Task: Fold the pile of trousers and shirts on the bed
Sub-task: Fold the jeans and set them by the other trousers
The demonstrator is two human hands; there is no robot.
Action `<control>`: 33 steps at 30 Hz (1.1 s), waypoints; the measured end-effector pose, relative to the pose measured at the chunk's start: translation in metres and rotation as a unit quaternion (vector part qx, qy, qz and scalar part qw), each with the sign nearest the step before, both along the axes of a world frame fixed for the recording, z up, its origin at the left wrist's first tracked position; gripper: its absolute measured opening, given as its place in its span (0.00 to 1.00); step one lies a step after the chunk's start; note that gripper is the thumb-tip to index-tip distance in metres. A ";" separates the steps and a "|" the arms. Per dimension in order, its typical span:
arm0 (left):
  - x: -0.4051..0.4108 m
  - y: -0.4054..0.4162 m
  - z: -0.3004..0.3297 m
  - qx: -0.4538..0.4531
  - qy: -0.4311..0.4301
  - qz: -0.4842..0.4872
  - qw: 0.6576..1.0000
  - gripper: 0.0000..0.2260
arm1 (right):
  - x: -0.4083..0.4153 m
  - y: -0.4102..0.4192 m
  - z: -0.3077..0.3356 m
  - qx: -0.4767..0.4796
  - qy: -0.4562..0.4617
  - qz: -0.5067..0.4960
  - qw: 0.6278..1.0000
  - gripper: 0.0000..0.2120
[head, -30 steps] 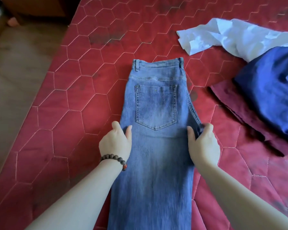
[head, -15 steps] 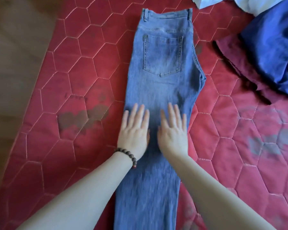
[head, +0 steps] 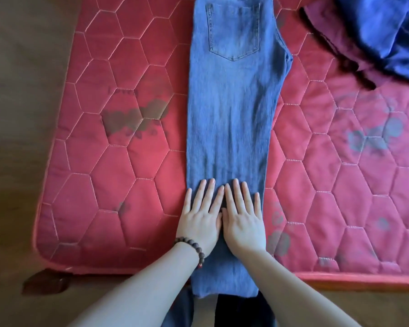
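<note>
A pair of light blue jeans (head: pixel 232 109) lies folded lengthwise on the red quilted mattress (head: pixel 118 185), back pocket up, waist at the top edge of the view and the leg ends hanging over the near edge. My left hand (head: pixel 200 213) and my right hand (head: pixel 242 215) lie flat side by side on the lower legs, fingers straight and pressing the denim. A bead bracelet sits on my left wrist. At the upper right lies a dark blue garment (head: pixel 387 36) on top of a maroon one (head: pixel 328 43).
The mattress's left edge and rounded near corner border a brown floor (head: pixel 17 138). A dark brown object (head: pixel 45 282) lies on the floor by that corner. Grey stains mark the mattress left and right of the jeans.
Both hands have slid down the jeans from beside the pocket to the lower legs, going from gripping the edges to lying flat. The view tilted down, and the white garment left the frame.
</note>
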State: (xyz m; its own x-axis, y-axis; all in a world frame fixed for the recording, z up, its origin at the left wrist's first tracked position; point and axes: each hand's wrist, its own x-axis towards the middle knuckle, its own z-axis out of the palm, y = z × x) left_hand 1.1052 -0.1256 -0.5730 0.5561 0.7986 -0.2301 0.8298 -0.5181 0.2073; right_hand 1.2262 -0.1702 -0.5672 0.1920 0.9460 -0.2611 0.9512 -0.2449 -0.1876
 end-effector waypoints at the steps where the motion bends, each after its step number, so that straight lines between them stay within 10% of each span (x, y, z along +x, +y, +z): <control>1: -0.006 -0.013 0.000 -0.006 -0.001 -0.006 1.000 0.25 | -0.007 -0.013 0.001 -0.004 0.000 -0.006 1.000 0.26; 14: -0.054 -0.127 0.010 -0.053 -0.097 0.080 0.991 0.27 | -0.055 -0.113 0.015 -0.016 0.015 -0.029 0.999 0.27; 21: -0.031 -0.092 0.038 -0.095 -0.342 0.338 0.872 0.22 | -0.045 -0.065 0.047 0.035 0.138 -0.150 0.978 0.11; 26: -0.011 -0.086 0.049 -0.129 -0.365 0.191 0.902 0.10 | -0.034 -0.017 0.056 -0.025 0.361 -0.307 0.880 0.12; 33: -0.018 -0.063 0.047 -0.040 -0.316 0.120 0.940 0.15 | -0.008 -0.002 0.043 -0.033 0.331 -0.314 0.889 0.11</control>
